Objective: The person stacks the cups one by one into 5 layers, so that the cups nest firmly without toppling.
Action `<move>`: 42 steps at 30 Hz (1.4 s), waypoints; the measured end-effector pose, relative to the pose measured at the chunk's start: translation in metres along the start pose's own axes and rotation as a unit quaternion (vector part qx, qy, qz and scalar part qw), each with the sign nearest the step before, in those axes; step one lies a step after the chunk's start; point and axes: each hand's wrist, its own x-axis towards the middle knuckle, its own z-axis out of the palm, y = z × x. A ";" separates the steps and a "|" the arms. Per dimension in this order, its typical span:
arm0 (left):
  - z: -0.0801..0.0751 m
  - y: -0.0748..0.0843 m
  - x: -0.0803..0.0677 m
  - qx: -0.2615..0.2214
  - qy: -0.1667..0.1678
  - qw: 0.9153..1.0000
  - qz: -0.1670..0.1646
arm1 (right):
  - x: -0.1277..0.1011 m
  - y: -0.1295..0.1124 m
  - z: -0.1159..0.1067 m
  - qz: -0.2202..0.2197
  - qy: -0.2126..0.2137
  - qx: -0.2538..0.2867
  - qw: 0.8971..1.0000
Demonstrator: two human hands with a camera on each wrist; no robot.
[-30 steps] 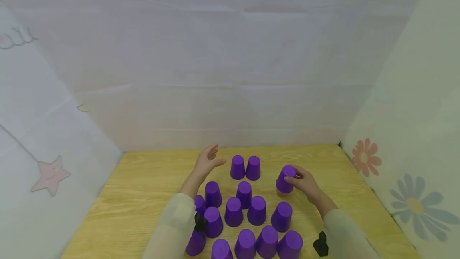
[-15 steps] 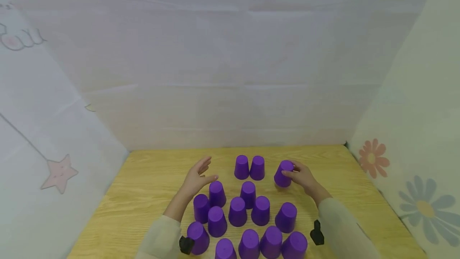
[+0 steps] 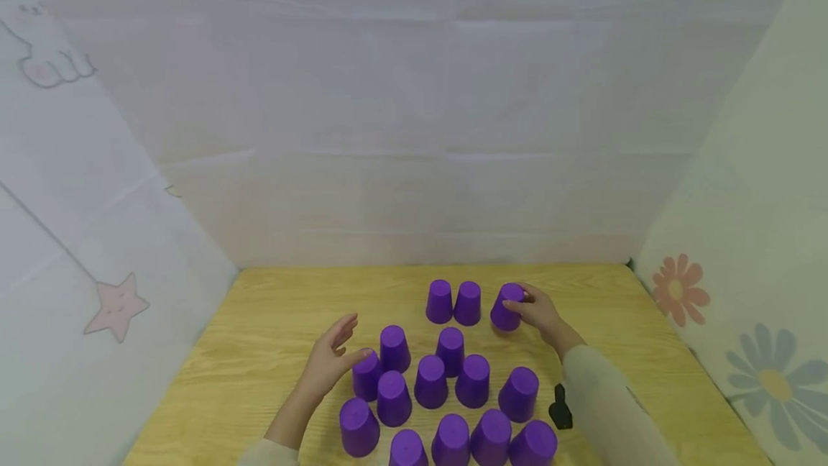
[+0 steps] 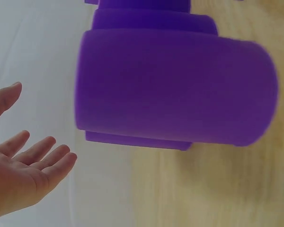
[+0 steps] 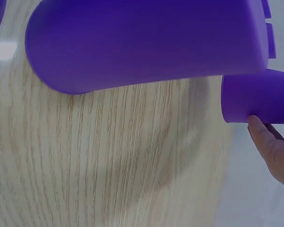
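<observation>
In the head view my right hand [image 3: 542,313] grips an upside-down purple cup [image 3: 506,308] at the back of the table, thumb on the near side. To its left stand two more upside-down purple cups, a nearer one [image 3: 468,303] and a farther one [image 3: 440,302], with a small gap before the held cup. The right wrist view also has the held cup [image 5: 260,97], its rim by the thumb. My left hand [image 3: 326,359] hovers with relaxed, spread fingers, holding nothing. Its thumb overlaps the edge of a purple cup [image 3: 366,377] in the head view; contact cannot be told.
Several other upside-down purple cups stand in loose groups on the wooden table [image 3: 233,351], including one in the middle [image 3: 450,352], one at right [image 3: 518,394] and one at front left [image 3: 359,426]. White cloth walls [image 3: 414,106] enclose the table's back and sides.
My right hand has carried its cup leftward, nearer the two back cups. My left hand has drawn back toward me and to the left, away from those cups. The head view has shifted slightly.
</observation>
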 end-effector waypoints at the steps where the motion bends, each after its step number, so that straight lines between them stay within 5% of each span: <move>1: 0.001 -0.002 -0.004 -0.003 0.003 1.000 -0.002 | 0.001 0.000 0.000 0.000 0.004 0.002 1.000; 16: 0.015 -0.031 -0.058 -0.039 0.089 0.995 -0.020 | 0.010 0.000 0.010 0.029 0.008 0.022 0.999; 28: 0.026 -0.040 -0.084 -0.060 0.050 0.991 -0.105 | 0.021 0.002 0.021 0.064 0.028 0.008 0.997; 42: 0.037 -0.051 -0.087 -0.072 0.040 0.990 -0.111 | 0.026 0.011 0.027 0.053 0.031 0.014 0.998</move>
